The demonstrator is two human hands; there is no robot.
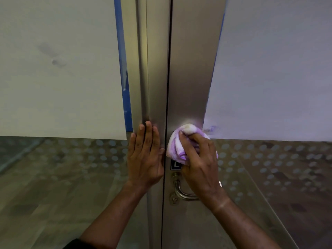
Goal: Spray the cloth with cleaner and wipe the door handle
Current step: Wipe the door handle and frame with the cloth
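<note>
Two big pale sheets fill the upper view, one on the left pane (59, 69) and one on the right pane (278, 78), each covering the glass down to about hand height. Below them the glass (269, 177) shows rows of frosted dots. Between the panes run the brushed metal stiles, the left stile (156, 69) and the right stile (190, 69), with a dark seam (168, 69) straight down the middle. A blue strip (124, 69) peeks out along the edge of the left sheet.

Now the hands. The left hand (145, 155) lies flat against the left stile, fingers straight and together, holding nothing. The right hand (199, 164) grips a bunched cloth (179, 142), white with purple stripes, fingers curled round it, and presses it onto the right stile just beside the seam. That puts the cloth above the handle (181, 191), not on it. The handle is a metal lever low on the right stile, partly hidden under the right wrist, with a keyhole (173, 199) just below its base.

Writing? A small dark label (175, 165) sits between cloth and handle, with a white mark on it, half covered by hand and cloth. Cannot read it.
</note>
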